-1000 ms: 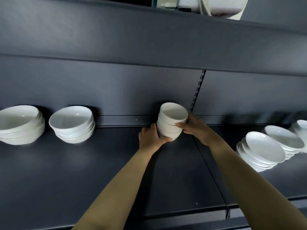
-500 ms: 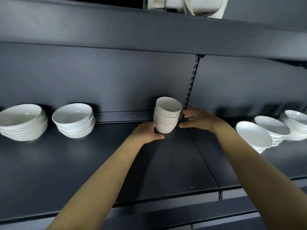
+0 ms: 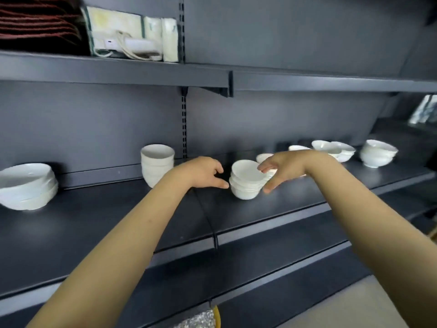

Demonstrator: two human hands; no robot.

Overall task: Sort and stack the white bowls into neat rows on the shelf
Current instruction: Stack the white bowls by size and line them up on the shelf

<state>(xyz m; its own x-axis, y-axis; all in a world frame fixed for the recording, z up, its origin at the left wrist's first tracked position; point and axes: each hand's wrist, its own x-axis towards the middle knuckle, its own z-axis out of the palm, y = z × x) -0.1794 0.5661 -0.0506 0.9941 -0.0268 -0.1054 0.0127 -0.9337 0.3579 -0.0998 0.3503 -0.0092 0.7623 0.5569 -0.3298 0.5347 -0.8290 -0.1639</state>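
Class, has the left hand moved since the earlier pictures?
Yes. The left hand has moved right, off the tall stack, past the slotted upright, to a lower stack.

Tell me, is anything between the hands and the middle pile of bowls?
Nothing visible. The left hand is right beside the pile of bowls, and the right hand is at its rim.

Glossy ceramic bowls (image 3: 247, 183), matt shelf (image 3: 106, 221)

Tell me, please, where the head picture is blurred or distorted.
Head view: the right hand and the large bowls at far left are smeared by motion blur; the shelf edge bends from the wide-angle lens; the tall bowl stack looks fairly sharp.
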